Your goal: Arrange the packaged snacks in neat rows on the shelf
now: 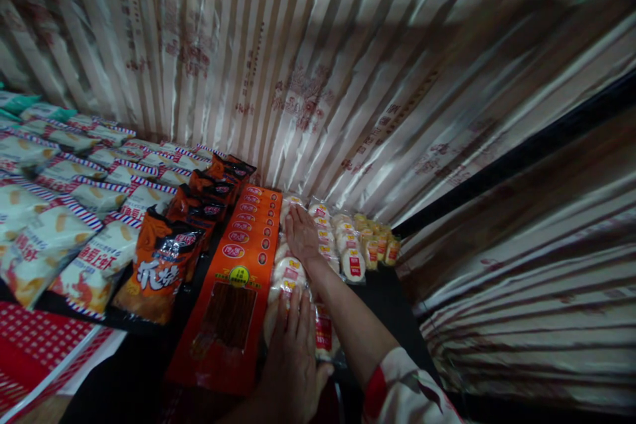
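My left hand (293,358) lies flat, fingers stretched, on the near end of a row of round pale snack packs (291,271). My right hand (301,233) reaches further back and rests open on the same row, palm down. Left of that row lies a stack of long orange packets (233,291). More round packs with red labels (348,252) stand to the right of my right hand.
Dark orange bags (161,265) and white red-striped bags (64,212) fill the dark shelf (382,305) to the left. A red checkered sheet (34,351) lies at the front left. Shiny striped fabric (348,79) hangs behind and to the right.
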A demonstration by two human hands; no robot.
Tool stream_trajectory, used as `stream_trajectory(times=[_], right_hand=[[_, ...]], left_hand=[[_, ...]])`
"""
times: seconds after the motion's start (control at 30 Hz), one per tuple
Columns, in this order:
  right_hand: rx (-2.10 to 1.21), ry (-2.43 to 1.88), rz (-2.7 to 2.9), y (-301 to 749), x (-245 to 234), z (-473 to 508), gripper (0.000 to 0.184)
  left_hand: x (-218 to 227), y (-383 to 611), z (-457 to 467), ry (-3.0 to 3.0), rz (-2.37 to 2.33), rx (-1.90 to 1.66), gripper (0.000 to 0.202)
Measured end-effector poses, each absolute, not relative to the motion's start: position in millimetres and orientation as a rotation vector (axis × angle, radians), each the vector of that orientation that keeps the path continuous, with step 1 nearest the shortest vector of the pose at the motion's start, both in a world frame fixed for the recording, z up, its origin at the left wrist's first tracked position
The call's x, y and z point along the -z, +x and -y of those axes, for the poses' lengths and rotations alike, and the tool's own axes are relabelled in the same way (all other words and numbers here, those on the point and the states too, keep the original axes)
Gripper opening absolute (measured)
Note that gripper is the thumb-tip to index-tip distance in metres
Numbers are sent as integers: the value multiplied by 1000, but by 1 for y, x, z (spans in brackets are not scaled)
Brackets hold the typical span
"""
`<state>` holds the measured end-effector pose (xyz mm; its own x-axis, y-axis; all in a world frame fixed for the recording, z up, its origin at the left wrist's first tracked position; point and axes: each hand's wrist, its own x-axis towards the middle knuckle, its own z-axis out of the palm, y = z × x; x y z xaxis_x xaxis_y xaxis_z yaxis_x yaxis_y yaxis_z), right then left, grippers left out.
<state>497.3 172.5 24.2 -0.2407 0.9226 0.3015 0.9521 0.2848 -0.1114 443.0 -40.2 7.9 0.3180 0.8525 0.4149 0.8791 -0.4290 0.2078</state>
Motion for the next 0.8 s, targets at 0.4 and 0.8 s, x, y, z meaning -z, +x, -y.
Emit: stream_trajectory(times=[0.4, 0.8], right_hand=[[93, -1743, 2263, 495, -28, -175, 50], [201, -1794, 2254, 494, -23, -176, 49]], left_hand=[[-4, 440, 38, -2547, 1644, 808, 71], [7, 445, 36, -2490, 1664, 841, 72]])
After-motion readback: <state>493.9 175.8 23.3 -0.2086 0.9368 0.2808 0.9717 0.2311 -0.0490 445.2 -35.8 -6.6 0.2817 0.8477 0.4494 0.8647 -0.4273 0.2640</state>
